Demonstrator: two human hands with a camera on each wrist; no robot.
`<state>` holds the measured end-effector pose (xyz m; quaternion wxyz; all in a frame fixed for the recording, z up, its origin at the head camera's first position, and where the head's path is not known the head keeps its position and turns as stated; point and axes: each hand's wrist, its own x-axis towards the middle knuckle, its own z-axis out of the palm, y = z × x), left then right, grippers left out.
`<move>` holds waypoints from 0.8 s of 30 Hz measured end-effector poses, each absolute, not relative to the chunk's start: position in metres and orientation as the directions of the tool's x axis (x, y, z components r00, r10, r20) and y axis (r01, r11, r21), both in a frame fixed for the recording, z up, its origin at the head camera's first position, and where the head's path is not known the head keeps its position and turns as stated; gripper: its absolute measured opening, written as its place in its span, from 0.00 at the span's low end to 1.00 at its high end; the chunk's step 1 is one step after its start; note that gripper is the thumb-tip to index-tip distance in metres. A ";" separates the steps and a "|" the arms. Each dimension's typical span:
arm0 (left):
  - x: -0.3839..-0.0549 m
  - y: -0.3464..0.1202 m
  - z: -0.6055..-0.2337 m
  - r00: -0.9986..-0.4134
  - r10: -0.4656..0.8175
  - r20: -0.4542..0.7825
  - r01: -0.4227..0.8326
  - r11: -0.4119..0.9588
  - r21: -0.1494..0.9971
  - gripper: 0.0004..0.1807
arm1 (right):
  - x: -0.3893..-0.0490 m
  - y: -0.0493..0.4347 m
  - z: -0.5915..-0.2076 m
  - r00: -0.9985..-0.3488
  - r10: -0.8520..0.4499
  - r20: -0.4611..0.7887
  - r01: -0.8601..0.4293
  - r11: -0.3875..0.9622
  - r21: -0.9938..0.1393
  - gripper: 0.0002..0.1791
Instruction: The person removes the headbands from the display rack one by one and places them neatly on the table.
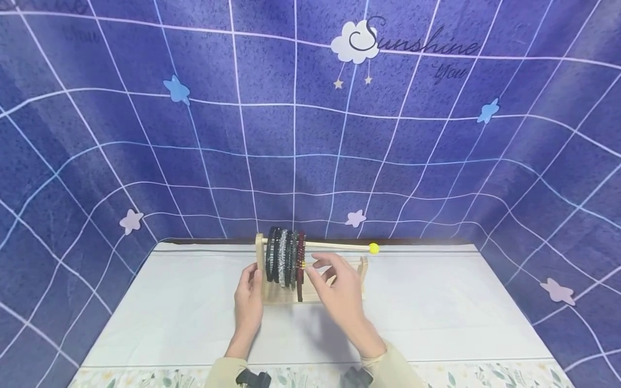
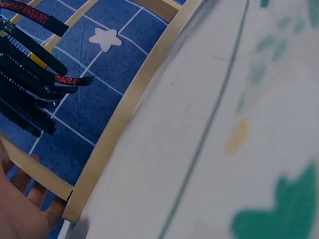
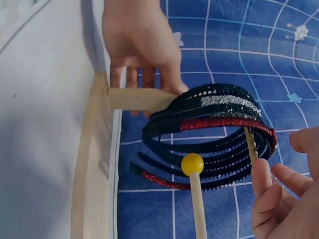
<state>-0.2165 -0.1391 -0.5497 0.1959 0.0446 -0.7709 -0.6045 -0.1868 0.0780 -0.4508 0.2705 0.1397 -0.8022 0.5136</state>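
A wooden rack (image 1: 278, 295) stands on the table, with several headbands (image 1: 283, 258) hung side by side on its back rod (image 1: 339, 246). They are black, silver and glittery, and the rightmost is a dark red headband (image 3: 224, 123). My left hand (image 1: 249, 302) grips the rack's left upright (image 3: 137, 99), fingers behind the wood and thumb close to the bands. Just right of the red band is my right hand (image 1: 339, 293), thumb and forefinger apart and fingers loosely bent. Nothing shows between them. Whether a fingertip touches the red band, I cannot tell.
The back rod ends in a yellow ball (image 1: 373, 248) on the right. A second yellow ball (image 3: 192, 164) tips a rod inside the hanging bands. Behind the white table (image 1: 194, 302) hangs a blue gridded cloth (image 1: 271, 129). The rack's right upright (image 1: 364, 267) stands beyond my right hand.
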 end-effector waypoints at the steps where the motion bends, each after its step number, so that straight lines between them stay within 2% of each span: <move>1: -0.217 -0.139 -0.550 -0.919 -0.305 0.251 0.169 0.272 0.947 0.26 | -0.187 0.076 -0.449 -0.822 0.062 0.566 -0.494 0.416 -0.764 0.13; 13: -0.217 -0.142 -0.551 -0.929 -0.294 0.224 0.135 0.295 0.946 0.27 | -0.194 0.058 -0.437 -0.921 0.133 0.367 -0.328 0.244 -0.913 0.22; 24: -0.216 -0.141 -0.549 -0.940 -0.278 0.197 0.112 0.295 0.949 0.29 | -0.196 0.052 -0.437 -0.912 0.110 0.396 -0.364 0.232 -0.902 0.28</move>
